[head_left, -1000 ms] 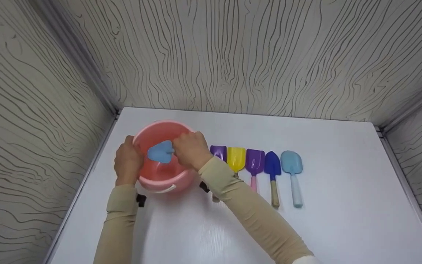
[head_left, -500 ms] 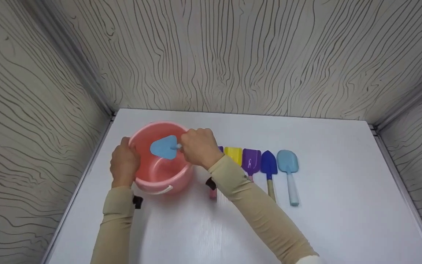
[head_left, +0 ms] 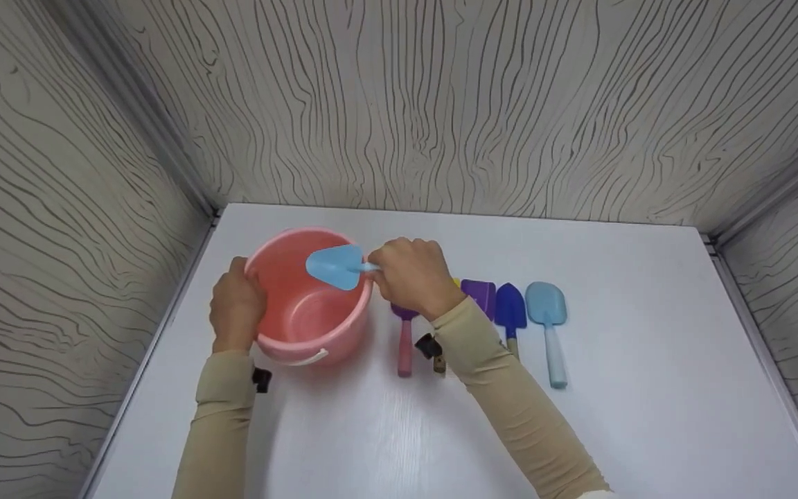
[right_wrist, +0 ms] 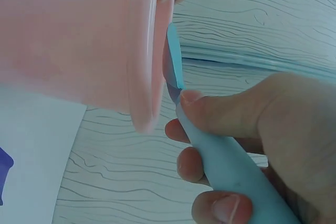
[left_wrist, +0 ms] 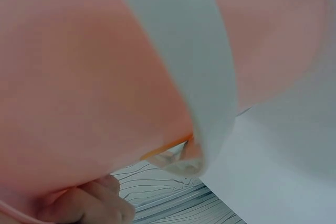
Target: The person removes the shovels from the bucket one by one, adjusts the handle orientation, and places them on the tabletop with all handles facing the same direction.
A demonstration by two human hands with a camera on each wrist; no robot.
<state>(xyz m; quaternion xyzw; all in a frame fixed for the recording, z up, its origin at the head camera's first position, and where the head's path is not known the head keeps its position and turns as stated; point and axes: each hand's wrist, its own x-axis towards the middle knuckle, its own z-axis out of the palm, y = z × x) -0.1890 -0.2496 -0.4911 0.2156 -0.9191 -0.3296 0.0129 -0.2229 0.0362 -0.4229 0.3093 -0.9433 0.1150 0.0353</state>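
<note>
A pink bucket (head_left: pixel 316 352) stands at the table's left, its mouth tipped a little toward the camera. My left hand (head_left: pixel 238 308) grips its left rim, fingers outside and thumb hooked over the edge. My right hand (head_left: pixel 413 277) holds a light blue toy shovel (head_left: pixel 335 267) by the handle, thumb and fingers wrapped round it in the right wrist view. The shovel's blade hovers over the bucket's mouth at its right side. A white bucket handle (left_wrist: pixel 184 51) crosses the left wrist view. No object shows inside the bucket.
To the right lie several toy shovels in a row: a purple one with a pink handle (head_left: pixel 405 346), another purple one (head_left: pixel 480 296), a dark blue one (head_left: pixel 510 305) and a pale blue one (head_left: pixel 546 305). My right arm partly covers them. Wood-patterned walls surround the white table (head_left: pixel 648 346).
My right hand has moved right and slightly up, drawing the light blue shovel from deep over the bucket toward its right rim. My left hand stays on the bucket.
</note>
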